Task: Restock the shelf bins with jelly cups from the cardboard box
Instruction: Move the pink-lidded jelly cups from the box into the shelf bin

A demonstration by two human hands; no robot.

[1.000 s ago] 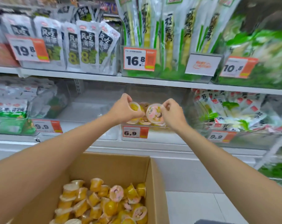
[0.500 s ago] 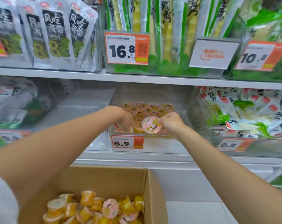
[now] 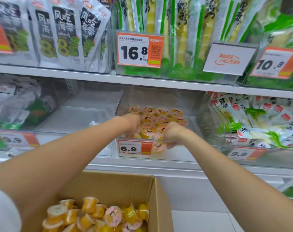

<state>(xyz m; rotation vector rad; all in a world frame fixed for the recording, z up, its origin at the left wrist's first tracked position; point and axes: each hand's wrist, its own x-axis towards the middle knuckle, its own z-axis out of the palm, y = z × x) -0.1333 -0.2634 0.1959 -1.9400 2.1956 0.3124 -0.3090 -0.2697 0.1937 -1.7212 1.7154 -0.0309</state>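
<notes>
Both my hands reach down into the front of a clear shelf bin point(image 3: 189, 104) tagged 6.9. Several jelly cups point(image 3: 160, 114) with pink lids fill its back part. My left hand point(image 3: 133, 123) points fingers-down at the bin's left front; its fingertips are hidden behind the hand. My right hand point(image 3: 171, 133) is curled low behind the front wall, its fingers against a pink-lidded jelly cup point(image 3: 157, 146) seen through the plastic. A yellow cup point(image 3: 146, 135) lies between the hands. Below, the open cardboard box point(image 3: 156, 195) holds several more orange and yellow jelly cups point(image 3: 95, 215).
An empty clear bin point(image 3: 78, 118) sits left of the jelly bin. To the right is a bin of green and white snack packets point(image 3: 253, 118). The shelf above point(image 3: 92, 76) carries seaweed bags and bamboo shoot packs close over the bin's opening.
Both hands dropped from above the bin's front edge down into it, carrying cups in. The right hand's pink-lidded cup now sits low behind the front wall. The view moved closer.
</notes>
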